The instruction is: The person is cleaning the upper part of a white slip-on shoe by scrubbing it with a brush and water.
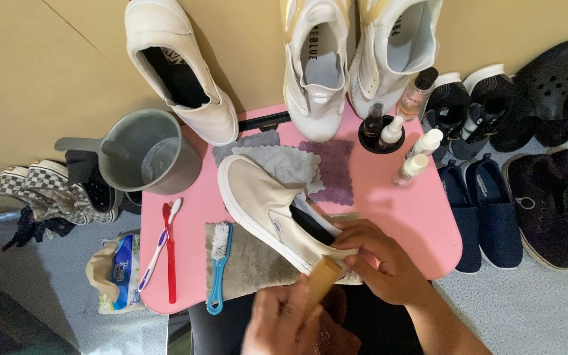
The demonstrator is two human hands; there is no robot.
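A cream slip-on shoe point(258, 197) lies on its side on a small pink table point(389, 204), toe pointing to the far left. My right hand point(379, 266) grips its heel from the right, fingers curled over the collar. My left hand point(277, 325), at the bottom edge, holds a wooden-handled brush point(322, 276) whose tip rests against the shoe's heel and sole edge. The shoe's heel lies over a beige towel point(251, 266).
A grey jug of water point(146, 154), red and white toothbrushes point(165, 243), a blue brush point(219, 263), grey point(284, 161) and purple point(336, 167) cloths and small bottles point(389, 131) sit on the table. White shoes point(317, 66) stand at the back, dark shoes point(540, 197) to the right.
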